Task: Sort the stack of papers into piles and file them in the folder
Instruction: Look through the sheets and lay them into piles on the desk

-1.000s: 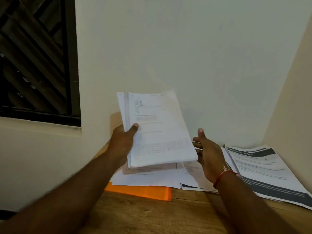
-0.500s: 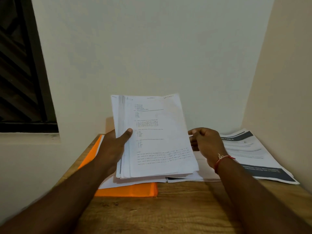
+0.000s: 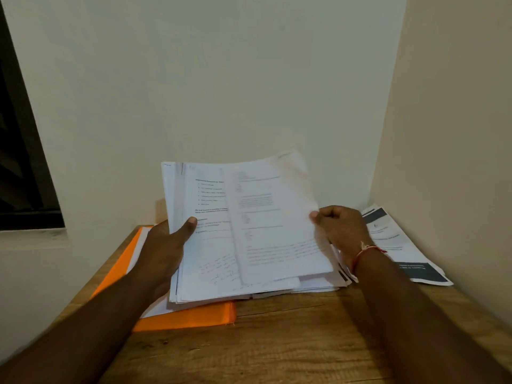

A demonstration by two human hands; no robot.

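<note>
Orange marks the left edge of the wooden table [image 3: 291,345] in the head view: the folder [image 3: 191,318] lies flat there, its near corner showing from under loose white sheets [image 3: 324,285] spread along the table's middle. Above them the stack of papers [image 3: 207,256] is held up, tilted toward the camera. The left hand [image 3: 166,253] grips its left side, thumb pressed across the front page and fingers hidden behind. The right hand [image 3: 342,228] has its fingers curled and pinches the right edge of the top sheet [image 3: 274,217], which sits skewed to the right and leaves the printed page beneath partly bare. A red thread bracelet [image 3: 367,249] circles the right wrist. In the table's far right corner, against the side wall, lie dark-banded printed pages [image 3: 410,256].
</note>
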